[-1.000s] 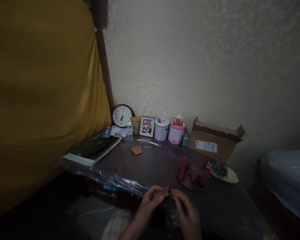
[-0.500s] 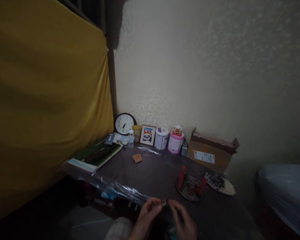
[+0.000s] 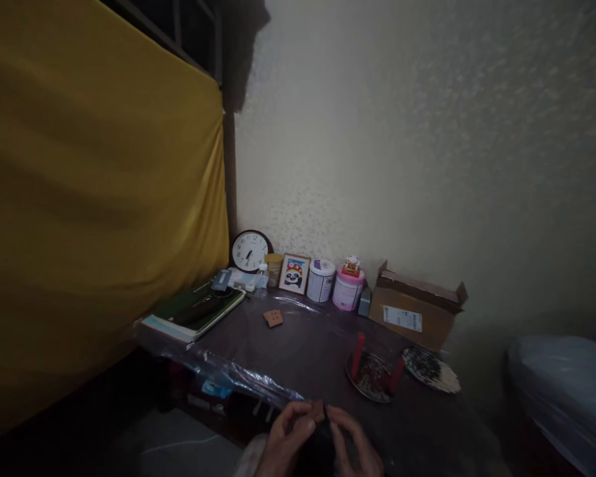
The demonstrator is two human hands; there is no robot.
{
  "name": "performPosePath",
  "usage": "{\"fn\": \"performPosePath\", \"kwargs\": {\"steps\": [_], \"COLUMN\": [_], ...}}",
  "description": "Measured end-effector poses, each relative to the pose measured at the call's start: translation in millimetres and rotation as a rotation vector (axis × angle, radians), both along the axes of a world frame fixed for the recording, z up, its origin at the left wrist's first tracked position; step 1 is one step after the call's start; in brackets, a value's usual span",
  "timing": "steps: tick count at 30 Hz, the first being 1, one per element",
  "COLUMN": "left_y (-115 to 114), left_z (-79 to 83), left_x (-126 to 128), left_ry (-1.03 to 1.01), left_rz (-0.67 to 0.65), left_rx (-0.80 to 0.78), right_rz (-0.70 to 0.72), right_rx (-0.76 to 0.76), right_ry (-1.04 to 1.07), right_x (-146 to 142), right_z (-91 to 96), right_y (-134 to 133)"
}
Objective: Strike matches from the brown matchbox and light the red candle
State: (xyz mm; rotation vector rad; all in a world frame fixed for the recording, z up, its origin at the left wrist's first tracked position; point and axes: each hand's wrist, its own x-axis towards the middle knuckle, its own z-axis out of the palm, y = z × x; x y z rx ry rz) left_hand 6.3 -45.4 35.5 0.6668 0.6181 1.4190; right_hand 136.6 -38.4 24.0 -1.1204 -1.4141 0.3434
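Both my hands are at the bottom edge of the view, above the near edge of a dark table (image 3: 302, 344) covered in clear plastic. My left hand (image 3: 285, 440) pinches a small brown piece (image 3: 318, 410) between thumb and fingers. My right hand (image 3: 352, 447) meets it from the right, fingers curled and fingertips touching the same piece. The light is dim, so the piece's details are unclear. A similar small brown square (image 3: 273, 318) lies farther back on the table.
A round tray with two red candles (image 3: 370, 371) and a fan of sticks (image 3: 430, 370) sit right. A clock (image 3: 249, 251), picture frame (image 3: 293, 273), tins (image 3: 320, 280), cardboard box (image 3: 413, 311) line the wall. Books (image 3: 193, 311) lie left by a yellow curtain (image 3: 89, 218).
The view has tilted upward, so my hands and the table sit lower in the picture. Both hands stay pinched on the small brown piece.
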Motion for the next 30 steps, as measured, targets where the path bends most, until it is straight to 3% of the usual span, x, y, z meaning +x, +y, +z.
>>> {"fn": "performPosePath", "kwargs": {"steps": [7, 12, 17, 25, 30], "left_y": [-4.4, -13.7, -12.9, -13.3, -12.0], "left_z": [5.1, 17.5, 21.6, 30.6, 30.7], "left_x": [-0.4, 0.1, 3.1, 6.1, 7.8], "left_ry": [-0.043, -0.081, -0.112, -0.119, -0.128], "left_rz": [0.009, -0.014, 0.001, -0.005, 0.024], "left_rx": [-0.024, -0.029, -0.028, -0.055, -0.113], "right_rz": [0.073, 0.170, 0.144, 0.080, 0.004], "right_rx": [0.008, -0.002, 0.027, 0.105, 0.190], "right_ry": [0.032, -0.089, -0.102, -0.122, -0.151], "right_x": [4.0, 12.4, 12.8, 13.7, 16.7], "right_z": [6.2, 17.9, 28.6, 26.3, 45.6], "right_y": [-2.1, -2.6, -7.9, -4.8, -17.1]}}
